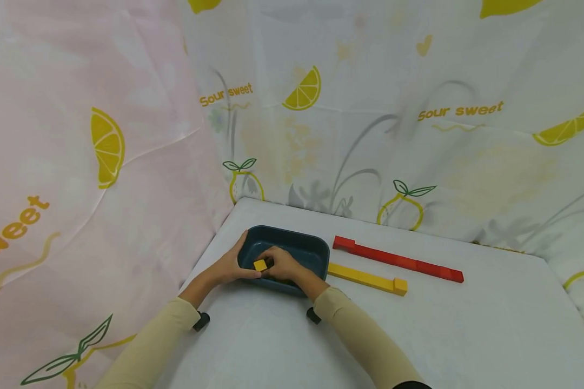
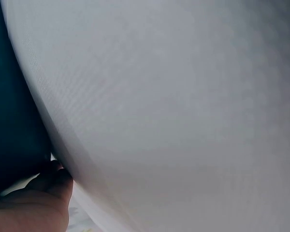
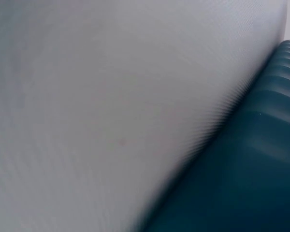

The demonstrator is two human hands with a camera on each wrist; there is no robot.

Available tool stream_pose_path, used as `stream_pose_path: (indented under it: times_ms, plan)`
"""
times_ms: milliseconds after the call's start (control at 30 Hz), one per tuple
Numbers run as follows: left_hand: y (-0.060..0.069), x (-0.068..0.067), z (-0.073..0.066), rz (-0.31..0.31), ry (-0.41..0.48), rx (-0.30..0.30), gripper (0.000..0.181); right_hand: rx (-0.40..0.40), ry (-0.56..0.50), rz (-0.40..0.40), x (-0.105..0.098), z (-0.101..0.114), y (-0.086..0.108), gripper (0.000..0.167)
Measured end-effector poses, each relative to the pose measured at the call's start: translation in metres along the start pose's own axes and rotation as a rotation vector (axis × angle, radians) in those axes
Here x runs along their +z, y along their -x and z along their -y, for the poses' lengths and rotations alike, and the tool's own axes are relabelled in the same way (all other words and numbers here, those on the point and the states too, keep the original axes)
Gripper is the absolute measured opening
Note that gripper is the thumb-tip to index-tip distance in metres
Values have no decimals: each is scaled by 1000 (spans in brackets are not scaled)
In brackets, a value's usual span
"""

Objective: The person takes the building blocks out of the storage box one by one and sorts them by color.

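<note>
A dark blue rectangular tub (image 1: 316, 244) stands on the table. My left hand (image 1: 229, 266) holds its left end, thumb along the near side and fingers at the far left corner. In the left wrist view, fingers (image 2: 58, 186) lie against the dark tub wall (image 2: 14, 106). My right hand (image 1: 283, 265) reaches over the near rim into the tub, its curled fingers pinching a yellow cube (image 1: 260, 265). The right hand hides part of the tub's inside. The right wrist view shows the tub's ribbed outer wall (image 3: 270, 140) but not the hand.
Right of the tub runs a row of yellow blocks (image 1: 367, 279), with a raised cube at its right end. Behind it lies a longer row of red blocks (image 1: 399, 260), raised at its left end. A lemon-printed curtain (image 1: 321, 135) borders the white table (image 1: 467, 319) behind and at left.
</note>
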State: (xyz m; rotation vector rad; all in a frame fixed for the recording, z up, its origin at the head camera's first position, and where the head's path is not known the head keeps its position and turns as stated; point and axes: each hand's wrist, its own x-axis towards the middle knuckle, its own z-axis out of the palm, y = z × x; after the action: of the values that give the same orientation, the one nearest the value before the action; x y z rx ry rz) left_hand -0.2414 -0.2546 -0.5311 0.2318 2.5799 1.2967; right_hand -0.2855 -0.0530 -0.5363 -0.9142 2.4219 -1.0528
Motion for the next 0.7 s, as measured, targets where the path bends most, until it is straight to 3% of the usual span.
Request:
stream_pose_path:
  times_ms: [400,700]
  plan:
    - [2,-1,0,-10,1,6,135,-24,5,-29,-3,-1,0,35]
    - [0,0,1,-10,-9,-6,134,-47,-57,-45,-6,-2,2,33]
